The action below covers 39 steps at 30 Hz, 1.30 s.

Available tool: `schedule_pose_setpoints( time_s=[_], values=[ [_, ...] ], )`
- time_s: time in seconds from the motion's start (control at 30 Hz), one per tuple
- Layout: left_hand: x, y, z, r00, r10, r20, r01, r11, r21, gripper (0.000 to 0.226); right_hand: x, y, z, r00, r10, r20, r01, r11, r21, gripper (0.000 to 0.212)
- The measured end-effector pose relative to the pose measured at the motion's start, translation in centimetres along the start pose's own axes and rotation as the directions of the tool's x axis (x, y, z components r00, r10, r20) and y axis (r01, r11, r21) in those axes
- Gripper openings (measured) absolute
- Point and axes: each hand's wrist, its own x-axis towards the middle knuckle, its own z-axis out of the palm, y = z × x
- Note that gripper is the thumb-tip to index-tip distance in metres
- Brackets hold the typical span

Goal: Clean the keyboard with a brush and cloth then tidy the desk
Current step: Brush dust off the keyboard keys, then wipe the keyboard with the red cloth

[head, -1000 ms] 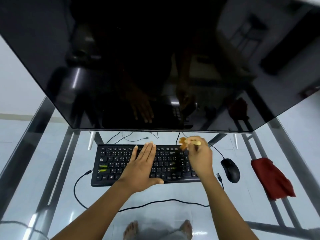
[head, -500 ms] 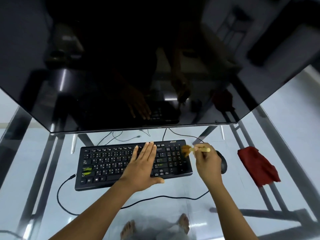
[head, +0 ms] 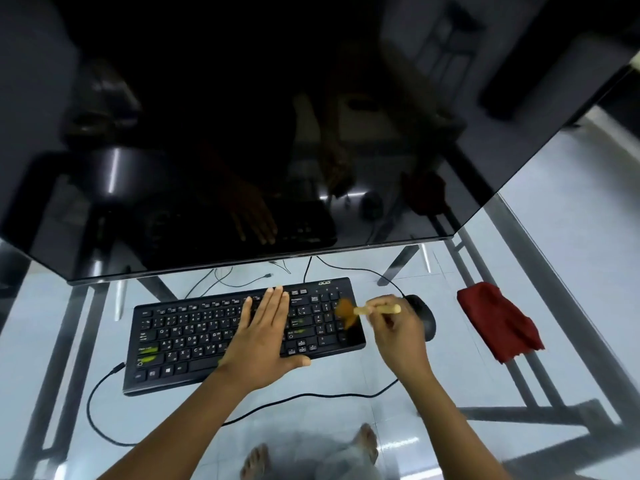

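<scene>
Brushing carries on at the keyboard's (head: 242, 337) right end. The right hand (head: 398, 327) pinches the brush (head: 367, 310) by its pale handle, bristles down on the number pad near the right edge; a second ago they were up at the top row, above the pad, so the sweep has worked down and outward. The left hand (head: 263, 341) lies flat, fingers together and spread over the middle keys, pinning the board to the glass table (head: 346, 372) — it hasn't budged across the frames. The mouse (head: 424, 315) sits just beside the brush hand, half hidden by it. The red cloth (head: 498, 322) waits well apart on the right, untouched. My read: the brush pass is nearing the end of the board, so the cloth wipe likely comes soon — the tidying hasn't started, and cables trail loose behind and in front.
</scene>
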Motion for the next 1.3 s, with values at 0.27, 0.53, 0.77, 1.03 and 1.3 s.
schedule_pose_setpoints(
  time_s=[0.27,0.53,0.77,1.03,1.3],
  values=[
    [2.3,5.3,-0.1,0.998,0.049,-0.046,-0.051,0.998,-0.045,0.108,0.7,0.6,-2.0,0.973,0.222,-0.059,-0.203,0.952,0.229,0.017],
    [9.2,17.6,-1.2,0.977,0.2,-0.08,-0.207,0.974,-0.094,0.088,3.3,7.0,-12.9,0.928,0.268,-0.26,-0.197,0.943,0.268,0.015],
    [13.3,24.2,0.2,0.976,0.215,-0.045,-0.218,0.972,-0.088,0.085,2.7,14.5,-12.9,0.961,0.02,-0.274,-0.061,0.988,-0.14,0.018],
    [15.3,25.8,3.6,0.98,0.201,-0.001,-0.201,0.98,-0.002,0.087,2.3,18.0,-12.9,0.989,0.002,-0.147,-0.07,0.888,-0.455,0.017],
    [16.0,26.0,4.1,0.981,0.196,0.008,-0.196,0.98,0.028,0.083,7.5,19.5,-16.2,0.991,-0.054,-0.119,-0.032,0.786,-0.618,0.036]
  ],
)
